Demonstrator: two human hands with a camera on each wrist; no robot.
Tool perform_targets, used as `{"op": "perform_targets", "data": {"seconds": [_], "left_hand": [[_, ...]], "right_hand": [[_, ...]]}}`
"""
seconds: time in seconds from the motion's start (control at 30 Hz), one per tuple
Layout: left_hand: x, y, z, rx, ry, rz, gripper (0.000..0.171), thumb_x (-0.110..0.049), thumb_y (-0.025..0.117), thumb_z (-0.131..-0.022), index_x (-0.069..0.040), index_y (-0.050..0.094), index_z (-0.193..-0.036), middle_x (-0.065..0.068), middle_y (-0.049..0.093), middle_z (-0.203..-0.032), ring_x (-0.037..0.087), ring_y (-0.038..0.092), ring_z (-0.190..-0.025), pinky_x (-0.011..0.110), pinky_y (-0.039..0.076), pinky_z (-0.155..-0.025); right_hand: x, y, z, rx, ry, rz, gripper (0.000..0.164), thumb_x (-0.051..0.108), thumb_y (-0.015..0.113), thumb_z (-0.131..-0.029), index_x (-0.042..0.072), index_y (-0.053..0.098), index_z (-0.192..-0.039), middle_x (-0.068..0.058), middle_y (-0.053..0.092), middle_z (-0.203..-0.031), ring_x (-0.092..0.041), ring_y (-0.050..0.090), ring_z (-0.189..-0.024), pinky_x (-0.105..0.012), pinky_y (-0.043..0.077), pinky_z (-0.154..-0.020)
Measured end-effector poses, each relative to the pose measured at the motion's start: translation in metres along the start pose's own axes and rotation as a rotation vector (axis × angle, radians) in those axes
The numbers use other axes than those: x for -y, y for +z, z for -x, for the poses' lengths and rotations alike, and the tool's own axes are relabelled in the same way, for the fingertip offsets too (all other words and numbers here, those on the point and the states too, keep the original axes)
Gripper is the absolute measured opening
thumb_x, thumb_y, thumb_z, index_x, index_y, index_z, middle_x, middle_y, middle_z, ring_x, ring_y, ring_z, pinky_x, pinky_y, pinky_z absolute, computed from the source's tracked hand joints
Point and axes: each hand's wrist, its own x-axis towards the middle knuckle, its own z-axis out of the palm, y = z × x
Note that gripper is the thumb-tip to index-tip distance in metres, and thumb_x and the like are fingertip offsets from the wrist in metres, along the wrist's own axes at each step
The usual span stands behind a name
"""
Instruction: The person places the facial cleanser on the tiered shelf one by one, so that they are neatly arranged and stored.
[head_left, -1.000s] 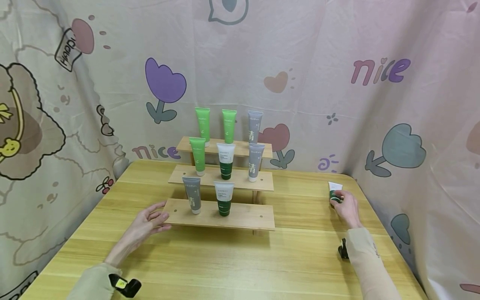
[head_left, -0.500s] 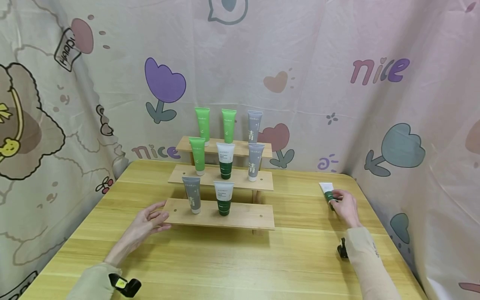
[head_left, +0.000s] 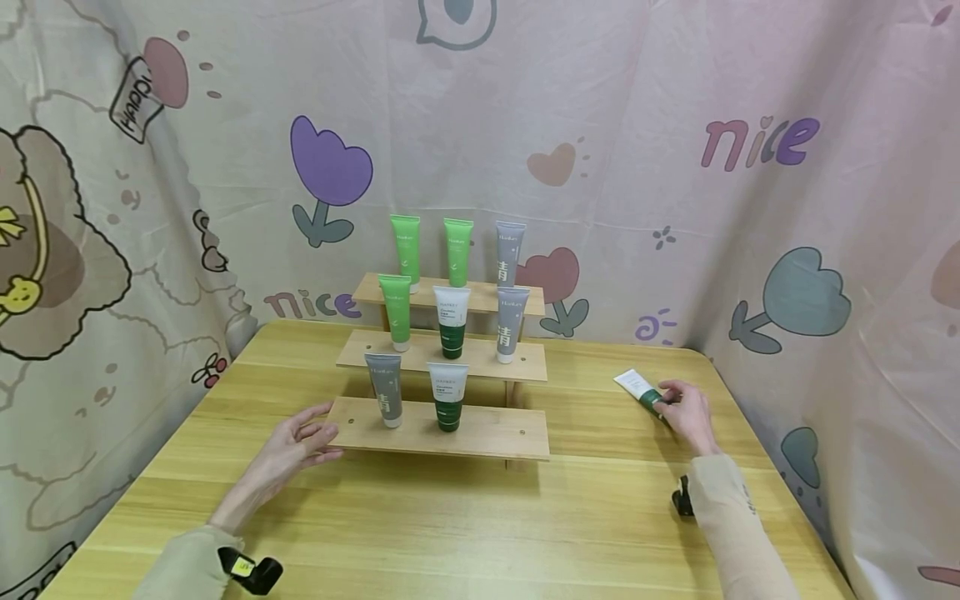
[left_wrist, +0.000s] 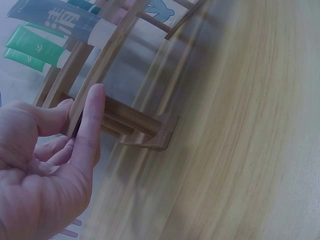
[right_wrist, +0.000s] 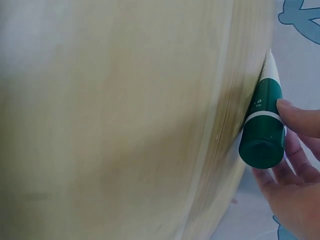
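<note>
At the right of the head view, my right hand holds a white and dark green squeeze tube low over the table or on it; I cannot tell which. The tube's crimped white end points left and away. In the right wrist view its green cap faces the camera, with thumb and fingers at its side. My left hand grips the left end of the lowest board of a three-tier wooden display stand. On that board stand a grey tube and another white and green tube.
The middle tier carries a green tube, a white and green tube and a grey-blue tube. Two green tubes and a grey-blue tube stand on top. A printed curtain hangs behind the wooden table.
The tube in my right hand has turned, its white end swinging leftward from pointing away to pointing left and away. My left hand and the stand have stayed put.
</note>
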Motion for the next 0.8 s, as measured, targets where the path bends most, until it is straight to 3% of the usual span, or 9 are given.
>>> {"op": "perform_targets", "data": {"seconds": [0.13,0.27,0.5,0.67,0.8], "left_hand": [[0.0001,0.0001,-0.0001,-0.001,-0.002,0.004,0.073,-0.016,0.051,-0.106,0.010,0.006,-0.157,0.044,0.035,-0.143,0.021,0.073,-0.099,0.027,0.064,-0.092],[0.0000,0.0002,0.0003,0.003,-0.001,0.010,0.073,-0.016,0.051,-0.106,0.010,0.006,-0.157,0.047,0.030,-0.146,0.020,0.073,-0.099,0.027,0.064,-0.092],[-0.0002,0.0003,0.0004,-0.001,-0.001,0.011,0.072,-0.016,0.051,-0.106,0.010,0.006,-0.157,0.046,0.031,-0.145,0.021,0.073,-0.099,0.028,0.064,-0.092],[0.0000,0.0002,-0.0002,-0.009,-0.011,0.006,0.072,-0.015,0.052,-0.106,0.009,0.007,-0.157,0.039,0.042,-0.139,0.020,0.073,-0.098,0.027,0.064,-0.092],[-0.0004,0.0011,-0.0004,0.000,-0.005,0.005,0.072,-0.014,0.051,-0.106,0.010,0.006,-0.157,0.038,0.044,-0.137,0.018,0.073,-0.097,0.027,0.064,-0.091]], "right_hand": [[-0.0028,0.0003,-0.0009,0.023,-0.008,-0.010,0.040,0.000,0.071,-0.086,-0.012,0.062,-0.123,-0.033,0.066,-0.110,-0.046,0.065,-0.102,-0.050,0.056,-0.089],[-0.0050,-0.0008,-0.0026,0.073,0.011,-0.013,0.042,0.002,0.069,-0.088,-0.015,0.058,-0.124,-0.038,0.063,-0.118,-0.051,0.063,-0.107,-0.060,0.054,-0.096],[-0.0031,-0.0047,-0.0037,0.139,0.080,0.016,0.044,0.009,0.069,-0.090,-0.014,0.058,-0.126,-0.038,0.063,-0.120,-0.050,0.062,-0.111,-0.055,0.056,-0.091],[-0.0023,-0.0059,-0.0028,0.155,0.095,0.018,0.045,0.011,0.068,-0.091,-0.013,0.057,-0.128,-0.039,0.062,-0.121,-0.050,0.062,-0.111,-0.054,0.056,-0.090],[-0.0011,-0.0063,-0.0018,0.162,0.094,0.021,0.045,0.011,0.068,-0.091,-0.013,0.057,-0.127,-0.039,0.062,-0.122,-0.050,0.061,-0.113,-0.056,0.055,-0.093]]}}
